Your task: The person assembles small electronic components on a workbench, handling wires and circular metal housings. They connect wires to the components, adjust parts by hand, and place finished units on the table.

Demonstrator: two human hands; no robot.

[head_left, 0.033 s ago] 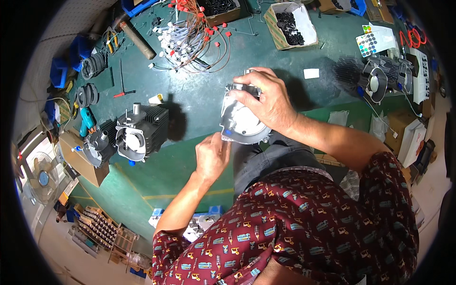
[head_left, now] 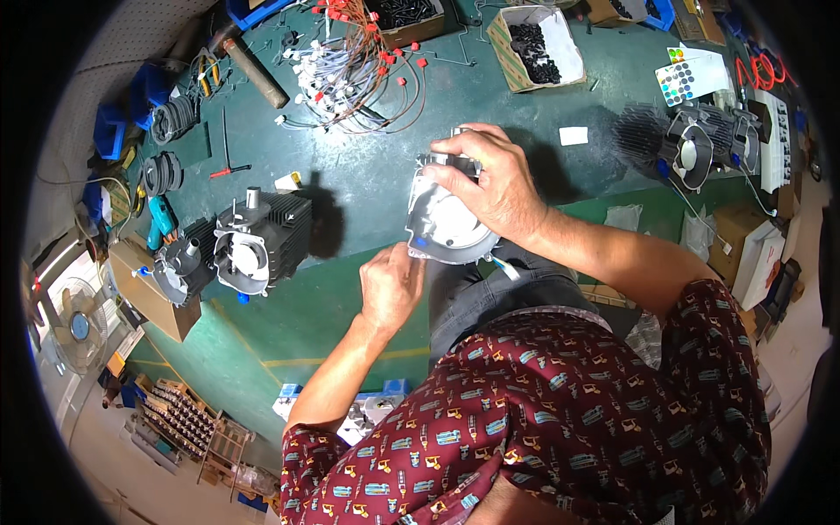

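Observation:
A silver metal housing with a round opening is held tilted at the table's near edge, above my lap. My right hand is closed round its upper part, thumb on the front face and fingers over the top. My left hand is curled shut at the housing's lower left edge; whatever its fingers pinch is hidden. A small blue spot shows near that corner. From the housing's lower right rim hangs a thin lead with a white connector.
Finned dark housings stand at left and right. Behind lie a heap of wire leads, a hammer and a box of black parts. A red-handled tool and a teal power tool lie left.
The lead with the white connector has come into view below the housing's lower right rim. Both hands and the housing look almost unmoved.

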